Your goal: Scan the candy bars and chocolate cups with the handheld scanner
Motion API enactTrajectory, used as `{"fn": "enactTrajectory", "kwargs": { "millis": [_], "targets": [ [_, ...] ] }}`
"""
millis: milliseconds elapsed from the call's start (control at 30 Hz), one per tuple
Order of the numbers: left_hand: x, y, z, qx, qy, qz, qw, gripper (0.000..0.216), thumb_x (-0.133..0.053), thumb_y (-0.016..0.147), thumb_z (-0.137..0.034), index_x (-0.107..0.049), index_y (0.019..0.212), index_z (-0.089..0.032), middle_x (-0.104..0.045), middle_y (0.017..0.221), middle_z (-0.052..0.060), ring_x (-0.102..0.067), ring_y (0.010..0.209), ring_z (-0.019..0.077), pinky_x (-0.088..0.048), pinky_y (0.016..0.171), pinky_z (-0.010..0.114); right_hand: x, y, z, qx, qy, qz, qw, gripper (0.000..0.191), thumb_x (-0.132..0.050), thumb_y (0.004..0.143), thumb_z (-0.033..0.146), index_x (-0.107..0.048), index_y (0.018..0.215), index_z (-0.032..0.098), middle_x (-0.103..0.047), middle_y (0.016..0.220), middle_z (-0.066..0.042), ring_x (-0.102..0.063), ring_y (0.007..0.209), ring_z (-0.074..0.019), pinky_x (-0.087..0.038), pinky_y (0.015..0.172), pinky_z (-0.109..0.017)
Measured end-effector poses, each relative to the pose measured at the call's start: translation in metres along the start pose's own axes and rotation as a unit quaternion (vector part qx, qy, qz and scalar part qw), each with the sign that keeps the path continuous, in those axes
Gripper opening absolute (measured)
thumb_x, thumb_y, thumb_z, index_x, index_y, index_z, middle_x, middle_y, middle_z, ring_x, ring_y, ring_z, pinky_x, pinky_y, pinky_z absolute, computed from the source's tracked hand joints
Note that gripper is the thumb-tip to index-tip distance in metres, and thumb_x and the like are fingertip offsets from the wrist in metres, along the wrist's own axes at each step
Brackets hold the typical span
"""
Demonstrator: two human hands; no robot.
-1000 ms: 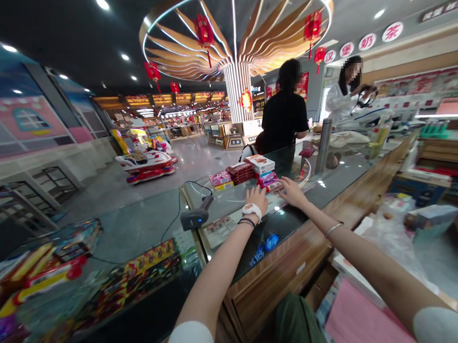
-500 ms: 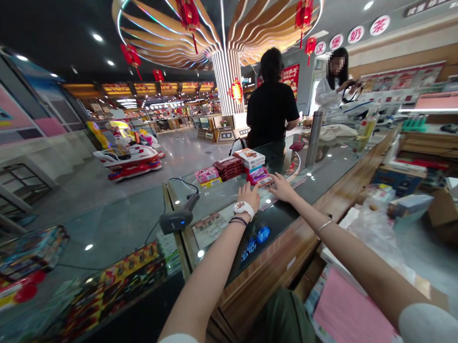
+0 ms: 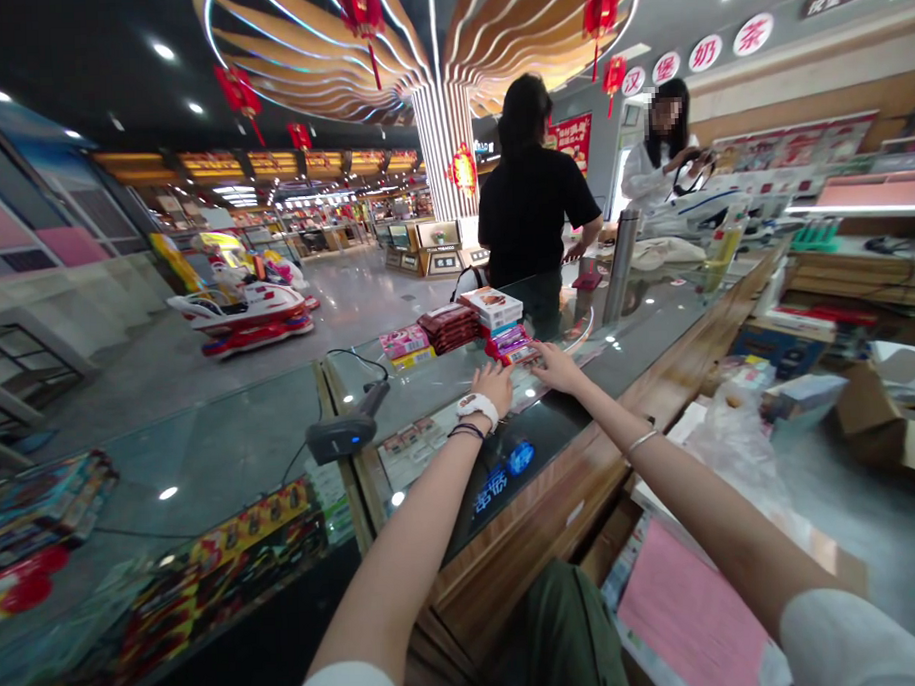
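On the glass counter lies a small pile of purple and red snack packets [image 3: 509, 343]. My left hand [image 3: 493, 385], with a white wristband, is at the pile's near left edge with its fingers stretched forward. At the right end of the pile, my right hand [image 3: 557, 368] has its fingers extended, the tips touching or very close to the packets. Behind the packets are stacked boxes, a white one [image 3: 493, 306] on top. Dark red packets [image 3: 449, 326] form a stack to their left, beside a pink box [image 3: 403, 341]. Both hands' fingertips are small and partly hidden.
A barcode scanner [image 3: 347, 432] with a cable stands on the counter to the left. A metal cylinder [image 3: 621, 262] rises at the right. Across the counter is a person in black [image 3: 534, 195]; another person in white [image 3: 657, 166] stands farther right. A plastic bag [image 3: 742, 443] lies at the right.
The view has shifted slightly, so the scene sits a little left. Both hands stay beside the packets, fingers moved slightly. The person in black has turned a little to the right.
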State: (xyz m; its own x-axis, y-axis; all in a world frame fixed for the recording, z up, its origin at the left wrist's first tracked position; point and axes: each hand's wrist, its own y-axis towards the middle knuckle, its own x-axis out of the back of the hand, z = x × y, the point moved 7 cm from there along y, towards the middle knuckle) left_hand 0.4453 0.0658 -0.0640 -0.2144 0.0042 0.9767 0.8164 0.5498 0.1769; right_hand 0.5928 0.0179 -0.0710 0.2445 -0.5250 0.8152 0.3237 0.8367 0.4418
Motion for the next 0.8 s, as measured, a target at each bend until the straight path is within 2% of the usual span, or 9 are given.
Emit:
{"fn": "enactTrajectory", "kwargs": {
  "millis": [133,267,467,633,800],
  "targets": [
    [0.001,-0.001,-0.001,-0.004,-0.002,0.008,1.0,0.051,-0.031,0.097,-0.021,-0.042,0.147,-0.022,-0.044,0.154,0.007,-0.035,0.145,0.0257,-0.028,0.119,0.05,0.003,-0.003,0.001,-0.01,0.006,0.009,1.0,0.058,-0.058,0.08,0.021,-0.053,0.138,0.015,-0.059,0.129,-0.014,-0.059,0.118,-0.0258,-0.045,0.104,-0.039],
    [0.006,-0.006,-0.002,0.004,-0.009,0.005,1.0,0.053,-0.032,0.096,-0.018,-0.04,0.148,-0.022,-0.042,0.155,0.009,-0.033,0.146,0.0247,-0.029,0.119,0.048,0.009,-0.007,0.008,-0.007,0.006,0.004,1.0,0.056,-0.055,0.081,0.019,-0.056,0.137,0.015,-0.059,0.126,-0.014,-0.059,0.117,-0.0254,-0.044,0.106,-0.039],
    [0.031,-0.019,-0.002,0.031,-0.044,-0.031,0.998,0.054,-0.035,0.094,-0.015,-0.042,0.148,-0.019,-0.034,0.159,0.011,-0.033,0.146,0.0249,-0.03,0.119,0.045,0.021,-0.017,0.025,0.015,0.035,-0.07,0.997,0.058,-0.049,0.08,0.014,-0.057,0.136,0.02,-0.058,0.126,-0.012,-0.057,0.119,-0.0264,-0.043,0.107,-0.043],
    [0.057,-0.041,0.008,0.034,-0.082,-0.087,0.992,0.056,-0.037,0.092,-0.01,-0.045,0.147,-0.017,-0.036,0.158,0.013,-0.033,0.146,0.0265,-0.03,0.12,0.048,0.031,-0.022,0.057,0.036,0.083,-0.144,0.985,0.057,-0.052,0.077,0.014,-0.059,0.133,0.022,-0.058,0.113,-0.011,-0.058,0.108,-0.0284,-0.046,0.1,-0.047],
    [0.07,-0.077,0.034,0.044,-0.113,-0.133,0.984,0.058,-0.042,0.088,-0.008,-0.046,0.146,-0.017,-0.044,0.153,0.013,-0.036,0.145,0.0268,-0.029,0.12,0.05,0.035,-0.024,0.11,0.036,0.102,-0.208,0.972,0.046,-0.056,0.078,0.016,-0.065,0.122,0.02,-0.059,0.105,-0.012,-0.056,0.106,-0.0317,-0.043,0.101,-0.052]
  ]
}}
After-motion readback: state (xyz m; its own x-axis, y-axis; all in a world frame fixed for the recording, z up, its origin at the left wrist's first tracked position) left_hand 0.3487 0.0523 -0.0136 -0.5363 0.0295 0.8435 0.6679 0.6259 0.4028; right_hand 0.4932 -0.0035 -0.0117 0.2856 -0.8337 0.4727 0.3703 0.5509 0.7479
